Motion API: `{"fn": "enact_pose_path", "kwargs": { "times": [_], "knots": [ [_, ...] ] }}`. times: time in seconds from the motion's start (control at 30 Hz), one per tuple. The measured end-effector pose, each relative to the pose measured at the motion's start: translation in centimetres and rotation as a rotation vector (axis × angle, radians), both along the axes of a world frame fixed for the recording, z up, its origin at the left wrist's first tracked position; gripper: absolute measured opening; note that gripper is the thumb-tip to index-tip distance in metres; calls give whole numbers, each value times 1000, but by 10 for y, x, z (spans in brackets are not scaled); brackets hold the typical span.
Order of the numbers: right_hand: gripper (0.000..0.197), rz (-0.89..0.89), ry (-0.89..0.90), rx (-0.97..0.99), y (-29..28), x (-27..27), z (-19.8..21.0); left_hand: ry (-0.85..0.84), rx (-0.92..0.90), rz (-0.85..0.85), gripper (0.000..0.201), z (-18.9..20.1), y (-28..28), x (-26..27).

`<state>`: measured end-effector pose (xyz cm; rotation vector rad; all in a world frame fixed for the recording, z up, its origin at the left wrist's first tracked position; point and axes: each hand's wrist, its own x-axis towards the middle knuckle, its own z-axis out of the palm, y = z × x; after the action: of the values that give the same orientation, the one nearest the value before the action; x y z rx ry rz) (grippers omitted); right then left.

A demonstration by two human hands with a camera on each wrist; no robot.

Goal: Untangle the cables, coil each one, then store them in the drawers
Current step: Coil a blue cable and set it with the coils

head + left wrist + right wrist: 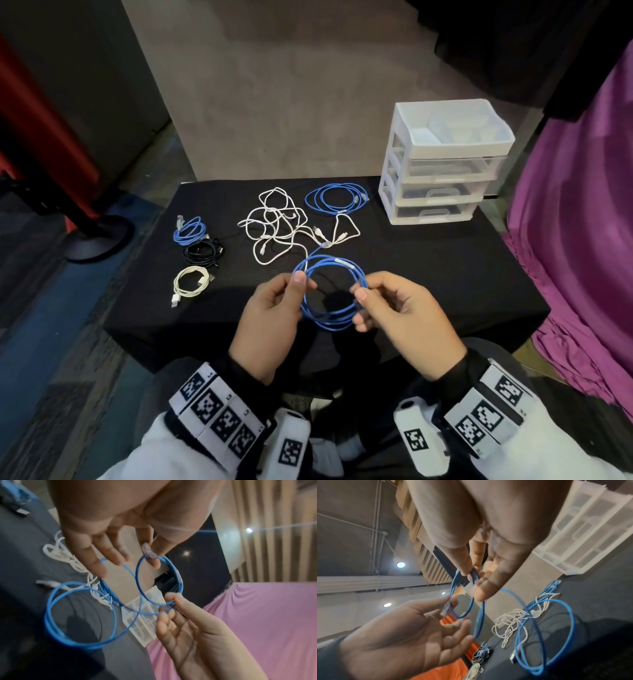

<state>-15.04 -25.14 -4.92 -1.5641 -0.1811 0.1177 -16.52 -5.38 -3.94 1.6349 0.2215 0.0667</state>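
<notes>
I hold a blue cable in several loops above the black table. My left hand pinches its clear plug at the coil's left side. My right hand pinches the loops at the right side between thumb and forefinger. In the right wrist view the left hand holds the plug end, and the loose loops hang lower. A tangle of white cables lies behind the coil. The white drawer unit stands at the back right with its drawers closed.
A coiled blue cable lies near the drawers. At the table's left lie a small blue coil, a black coil and a cream coil. A purple cloth hangs on the right. A black stand base sits on the floor left.
</notes>
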Motion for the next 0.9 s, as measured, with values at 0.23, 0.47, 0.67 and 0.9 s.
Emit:
{"fn": "enact_pose_path", "kwargs": {
  "times": [0.23,0.47,0.67,0.9],
  "knots": [
    [11,-37,-39,113,17,-7,-3,187,-541,-18,23,13,-4,0],
    [12,107,27,97,5,-3,-1,7,-678,-104,34,21,-3,-4],
    [12,254,-28,-175,-10,12,8,188,-553,-322,34,27,-1,-8],
    [12,264,-181,-315,-8,34,21,33,-330,-380,34,26,-2,-17]
  ]
}}
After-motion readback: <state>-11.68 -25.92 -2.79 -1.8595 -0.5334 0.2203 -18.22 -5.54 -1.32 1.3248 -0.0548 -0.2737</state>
